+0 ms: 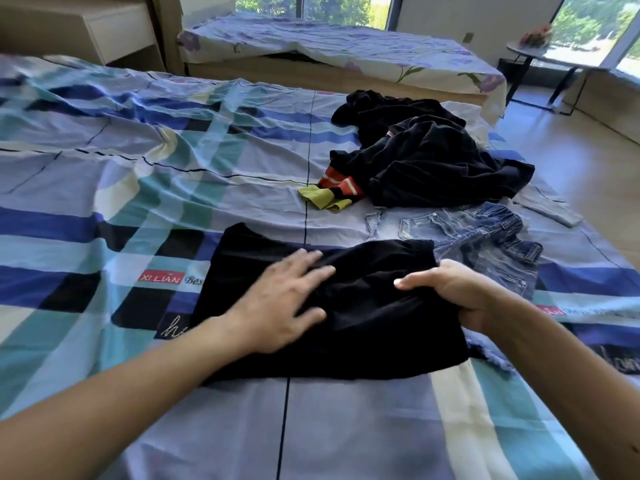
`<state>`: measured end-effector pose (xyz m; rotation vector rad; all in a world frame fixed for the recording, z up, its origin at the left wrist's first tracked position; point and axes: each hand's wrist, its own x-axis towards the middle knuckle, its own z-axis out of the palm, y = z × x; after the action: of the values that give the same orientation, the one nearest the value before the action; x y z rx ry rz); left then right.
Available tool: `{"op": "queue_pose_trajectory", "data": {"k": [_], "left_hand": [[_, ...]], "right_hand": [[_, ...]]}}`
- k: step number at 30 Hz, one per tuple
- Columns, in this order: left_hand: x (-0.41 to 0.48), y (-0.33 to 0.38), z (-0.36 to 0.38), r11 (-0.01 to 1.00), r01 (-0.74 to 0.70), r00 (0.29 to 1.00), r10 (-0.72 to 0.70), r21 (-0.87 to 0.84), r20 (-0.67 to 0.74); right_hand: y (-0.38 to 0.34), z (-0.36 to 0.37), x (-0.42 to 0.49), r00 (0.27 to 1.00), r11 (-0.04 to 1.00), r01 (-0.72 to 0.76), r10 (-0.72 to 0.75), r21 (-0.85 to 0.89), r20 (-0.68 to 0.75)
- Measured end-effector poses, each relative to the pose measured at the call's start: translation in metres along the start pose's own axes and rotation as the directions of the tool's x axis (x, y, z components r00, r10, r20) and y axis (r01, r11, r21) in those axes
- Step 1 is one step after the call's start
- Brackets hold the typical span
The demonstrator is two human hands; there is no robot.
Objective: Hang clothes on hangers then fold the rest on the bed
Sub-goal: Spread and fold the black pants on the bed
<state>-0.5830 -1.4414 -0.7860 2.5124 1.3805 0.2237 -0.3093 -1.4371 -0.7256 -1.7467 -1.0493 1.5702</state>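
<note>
A black garment (363,327) lies spread flat on the bed (104,209) in front of me. My left hand (280,299) rests flat on its middle with fingers straight and spread. At the garment's right edge, my right hand (460,289) grips a fold of the black cloth, thumb on top and fingers curled under. Blue jeans (485,233) lie just beyond, partly under the black garment. Farther back sits a heap of dark clothes (422,157) with an orange-striped piece (343,185) and a yellow-green piece (322,197) sticking out at its left.
The bed has a blue, teal and white checked sheet. A pale grey garment (547,206) hangs at its right edge. Beyond stands a second bed (346,53) with a flowered cover, a small round table (540,53) by the windows, and wooden floor (581,157) to the right.
</note>
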Motion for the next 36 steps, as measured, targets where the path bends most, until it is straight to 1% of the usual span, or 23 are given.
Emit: {"op": "queue_pose_trajectory", "data": {"k": [2, 4, 5, 6, 7, 8, 10, 11, 13, 15, 17, 19, 21, 24, 25, 27, 28, 29, 30, 31, 33, 34, 36], "left_hand": [[0.004, 0.006, 0.016, 0.998, 0.004, 0.983, -0.016, 0.065, 0.184], [0.01, 0.005, 0.012, 0.998, 0.06, 0.951, -0.063, 0.02, 0.304], [0.013, 0.007, 0.004, 0.99, 0.107, 0.946, -0.072, -0.094, 0.315], [0.015, 0.011, -0.007, 0.937, 0.18, 0.954, -0.093, -0.3, 0.283], [0.015, 0.014, -0.022, 0.806, 0.242, 0.965, -0.14, -0.54, 0.223], [0.014, 0.018, -0.037, 0.614, 0.256, 0.966, -0.2, -0.746, 0.166], [0.01, 0.02, -0.065, 0.268, 0.276, 0.945, -0.251, -0.923, 0.209], [0.007, 0.018, -0.077, 0.191, 0.29, 0.942, -0.231, -0.938, 0.244], [-0.002, 0.01, -0.091, 0.15, 0.307, 0.937, -0.224, -0.94, 0.27], [-0.011, 0.001, -0.093, 0.119, 0.334, 0.911, -0.296, -0.935, 0.288], [-0.016, -0.014, -0.089, 0.161, 0.354, 0.856, -0.453, -0.921, 0.249], [-0.019, -0.031, -0.082, 0.172, 0.369, 0.786, -0.582, -0.913, 0.208], [-0.021, -0.045, -0.078, 0.163, 0.396, 0.714, -0.673, -0.904, 0.192], [-0.026, -0.065, -0.074, 0.198, 0.469, 0.634, -0.754, -0.861, 0.172], [-0.028, -0.073, -0.073, 0.245, 0.502, 0.615, -0.775, -0.829, 0.144], [-0.035, -0.087, -0.067, 0.479, 0.644, 0.597, -0.802, -0.596, 0.001], [-0.038, -0.089, -0.064, 0.626, 0.674, 0.624, -0.767, -0.393, -0.15], [-0.039, -0.089, -0.061, 0.779, 0.597, 0.707, -0.624, -0.192, -0.334], [-0.039, -0.083, -0.059, 0.904, 0.426, 0.801, -0.395, -0.037, -0.451], [-0.037, -0.076, -0.058, 0.974, 0.217, 0.865, -0.165, 0.057, -0.475], [-0.032, -0.067, -0.051, 0.987, -0.101, 0.932, 0.139, 0.128, -0.335], [-0.03, -0.066, -0.045, 0.978, -0.153, 0.956, 0.184, 0.144, -0.228], [-0.027, -0.073, -0.029, 0.975, -0.114, 0.992, 0.122, 0.191, -0.029]], "right_hand": [[-0.008, 0.007, -0.004, 0.999, 0.999, 0.021, -0.022, 0.042, 0.024], [-0.019, 0.02, -0.01, 0.996, 0.997, 0.057, -0.061, 0.058, 0.068], [-0.025, 0.027, -0.013, 0.993, 0.995, 0.079, -0.084, 0.062, 0.086], [-0.03, 0.034, -0.016, 0.988, 0.992, 0.105, -0.111, 0.067, 0.104], [-0.036, 0.041, -0.018, 0.983, 0.988, 0.129, -0.138, 0.084, 0.122], [-0.04, 0.049, -0.02, 0.976, 0.983, 0.154, -0.167, 0.103, 0.139], [-0.046, 0.067, -0.022, 0.951, 0.965, 0.221, -0.245, 0.141, 0.187], [-0.047, 0.077, -0.022, 0.928, 0.953, 0.259, -0.291, 0.16, 0.234], [-0.044, 0.097, -0.019, 0.866, 0.933, 0.312, -0.357, 0.178, 0.351], [-0.038, 0.112, -0.013, 0.801, 0.927, 0.295, -0.371, 0.23, 0.469], [-0.032, 0.123, -0.008, 0.76, 0.922, 0.261, -0.379, 0.287, 0.528], [-0.026, 0.131, -0.001, 0.775, 0.911, 0.336, -0.411, 0.238, 0.479], [-0.017, 0.132, 0.006, 0.802, 0.857, 0.513, -0.499, 0.05, 0.329], [0.001, 0.13, 0.012, 0.747, 0.68, 0.663, -0.63, -0.313, 0.212], [0.008, 0.131, 0.013, 0.716, 0.605, 0.687, -0.657, -0.403, 0.234], [0.02, 0.136, 0.016, 0.687, 0.485, 0.703, -0.653, -0.52, 0.32], [0.025, 0.141, 0.017, 0.701, 0.457, 0.688, -0.621, -0.565, 0.351], [0.028, 0.147, 0.017, 0.725, 0.445, 0.662, -0.583, -0.603, 0.365], [0.031, 0.152, 0.017, 0.752, 0.44, 0.631, -0.55, -0.639, 0.364], [0.032, 0.157, 0.017, 0.769, 0.431, 0.607, -0.529, -0.668, 0.358], [0.033, 0.164, 0.016, 0.788, 0.409, 0.574, -0.51, -0.71, 0.344], [0.034, 0.167, 0.017, 0.799, 0.394, 0.557, -0.495, -0.731, 0.341], [0.038, 0.167, 0.022, 0.829, 0.35, 0.513, -0.439, -0.784, 0.346]]}}
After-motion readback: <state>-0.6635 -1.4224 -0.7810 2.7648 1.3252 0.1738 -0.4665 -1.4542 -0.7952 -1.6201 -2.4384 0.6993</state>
